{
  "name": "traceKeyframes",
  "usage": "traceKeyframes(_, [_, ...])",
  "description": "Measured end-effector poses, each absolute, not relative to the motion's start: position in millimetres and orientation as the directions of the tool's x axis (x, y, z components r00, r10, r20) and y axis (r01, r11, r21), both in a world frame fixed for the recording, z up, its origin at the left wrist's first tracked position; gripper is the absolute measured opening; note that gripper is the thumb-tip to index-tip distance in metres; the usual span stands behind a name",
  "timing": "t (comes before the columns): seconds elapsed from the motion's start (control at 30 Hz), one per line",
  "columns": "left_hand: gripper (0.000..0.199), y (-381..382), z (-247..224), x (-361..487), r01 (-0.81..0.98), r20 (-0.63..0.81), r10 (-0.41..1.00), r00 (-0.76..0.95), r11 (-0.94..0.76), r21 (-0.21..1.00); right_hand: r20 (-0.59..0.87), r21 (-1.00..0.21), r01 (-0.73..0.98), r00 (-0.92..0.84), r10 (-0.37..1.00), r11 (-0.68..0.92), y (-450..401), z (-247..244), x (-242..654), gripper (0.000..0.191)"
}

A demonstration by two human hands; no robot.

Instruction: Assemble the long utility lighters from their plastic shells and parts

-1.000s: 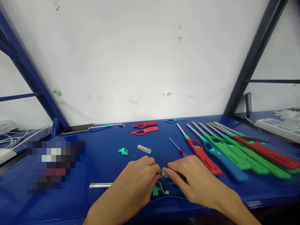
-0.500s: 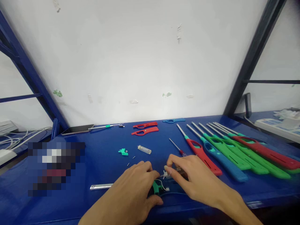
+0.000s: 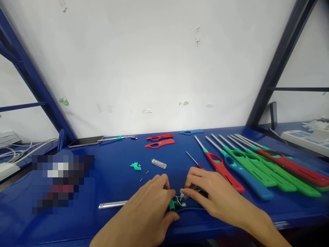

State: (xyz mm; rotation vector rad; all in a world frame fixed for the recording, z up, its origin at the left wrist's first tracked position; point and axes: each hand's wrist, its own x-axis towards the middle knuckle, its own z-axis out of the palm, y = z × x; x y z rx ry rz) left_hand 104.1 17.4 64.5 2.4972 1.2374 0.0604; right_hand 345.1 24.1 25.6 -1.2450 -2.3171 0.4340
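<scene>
Closed around a partly open blue stick lighter, my left hand point(image 3: 146, 209) hides much of its middle. The lighter's silver metal tube point(image 3: 113, 204) sticks out to the left. By my left thumb shows a green trigger piece point(image 3: 172, 206) with a thin white wire. My right hand point(image 3: 213, 193) pinches a clear fuel tank point(image 3: 195, 188) with a white end piece, just right of the trigger. Part of the blue handle shell point(image 3: 191, 208) lies under the fingers. Beyond the hands lie another clear tank point(image 3: 159, 163), a loose green trigger point(image 3: 136, 166) and two small pins point(image 3: 147, 172).
A screwdriver point(image 3: 194, 160) lies beyond my right hand. Several assembled stick lighters point(image 3: 246, 164) lie fanned out at right. Red shell halves point(image 3: 160, 143), a blue shell point(image 3: 191, 132), a tube with wires point(image 3: 110, 139) and a phone point(image 3: 86, 141) are along the back.
My right hand has moved slightly down, bringing the clear tank lower and closer to the lighter's handle. My left hand keeps its hold almost unmoved.
</scene>
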Motion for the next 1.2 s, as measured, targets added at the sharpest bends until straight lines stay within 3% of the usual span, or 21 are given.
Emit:
traceKeyframes(0.37, [0.027, 21.8, 63.4, 106.9, 0.767, -0.094, 0.791, 0.604, -0.546, 0.337, 0.263, -0.412, 0.689, -0.537, 0.801, 0.597, 25.0, 22.8, 347.7, 0.035])
traceKeyframes(0.63, [0.021, 22.9, 59.6, 106.5, 0.756, -0.083, 0.795, 0.602, -0.533, 0.38, 0.267, -0.411, 0.696, -0.526, 0.807, 0.589, 22.6, 26.8, 347.7, 0.033])
traceKeyframes(0.83, [0.024, 22.5, 61.7, 108.2, 0.763, -0.094, 0.797, 0.597, -0.527, 0.374, 0.229, -0.488, 0.67, -0.521, 0.823, 0.56, 21.5, 26.8, 347.3, 0.033])
traceKeyframes(1.0, [0.024, 21.4, 67.3, 111.4, 0.76, -0.096, 0.785, 0.612, -0.551, 0.344, 0.221, -0.54, 0.664, -0.482, 0.848, 0.518, 21.8, 26.0, 347.1, 0.015])
traceKeyframes(1.2, [0.026, 21.0, 67.6, 109.4, 0.739, -0.072, 0.766, 0.639, -0.586, 0.331, 0.223, -0.565, 0.665, -0.447, 0.866, 0.489, 22.4, 24.6, 347.4, 0.014])
